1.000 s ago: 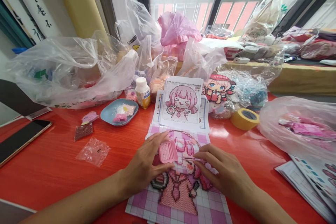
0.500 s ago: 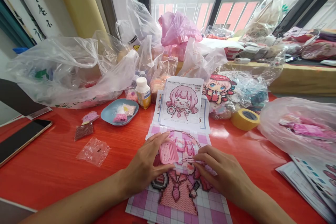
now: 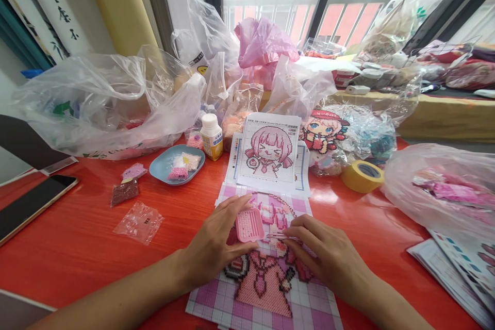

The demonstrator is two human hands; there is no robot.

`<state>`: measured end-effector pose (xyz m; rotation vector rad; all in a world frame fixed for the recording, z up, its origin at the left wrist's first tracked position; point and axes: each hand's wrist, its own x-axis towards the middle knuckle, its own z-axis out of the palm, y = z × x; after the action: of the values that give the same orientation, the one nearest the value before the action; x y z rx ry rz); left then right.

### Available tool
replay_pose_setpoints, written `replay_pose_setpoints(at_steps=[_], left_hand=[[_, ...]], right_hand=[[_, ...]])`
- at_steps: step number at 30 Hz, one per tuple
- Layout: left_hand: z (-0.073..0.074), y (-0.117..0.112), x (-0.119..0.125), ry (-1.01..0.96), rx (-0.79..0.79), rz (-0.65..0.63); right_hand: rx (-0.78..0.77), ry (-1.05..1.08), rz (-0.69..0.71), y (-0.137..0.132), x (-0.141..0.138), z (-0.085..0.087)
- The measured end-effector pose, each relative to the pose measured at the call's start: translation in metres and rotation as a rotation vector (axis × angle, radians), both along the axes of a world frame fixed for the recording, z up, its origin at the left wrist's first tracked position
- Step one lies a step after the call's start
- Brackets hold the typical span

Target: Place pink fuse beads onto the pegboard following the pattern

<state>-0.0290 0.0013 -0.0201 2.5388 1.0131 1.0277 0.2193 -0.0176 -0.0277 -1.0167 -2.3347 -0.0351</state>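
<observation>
A pink bead picture of a cartoon girl lies on a pink checked board at the near table edge. My left hand is closed on a small pink bead tray held over the picture's upper part. My right hand pinches thin tweezers, whose tip points left toward the tray. A printed pattern sheet showing the same girl lies just beyond the board.
On the red table are a blue dish with bead packets, a white bottle, small bead bags, a phone at left, a yellow tape roll, pattern papers at right and several plastic bags behind.
Both hands stay over the bead picture. The tray and tweezers have shifted only slightly.
</observation>
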Motion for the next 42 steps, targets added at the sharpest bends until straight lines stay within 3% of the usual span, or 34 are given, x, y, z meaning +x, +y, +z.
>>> replay_pose_setpoints(at_steps=[13, 42], left_hand=[[-0.002, -0.001, 0.0, -0.018, -0.01, -0.005], [-0.003, 0.0, 0.002, -0.029, 0.008, -0.086]], right_hand=[[-0.108, 0.066, 0.063, 0.002, 0.012, 0.008], [-0.066, 0.065, 0.075, 0.001, 0.013, 0.008]])
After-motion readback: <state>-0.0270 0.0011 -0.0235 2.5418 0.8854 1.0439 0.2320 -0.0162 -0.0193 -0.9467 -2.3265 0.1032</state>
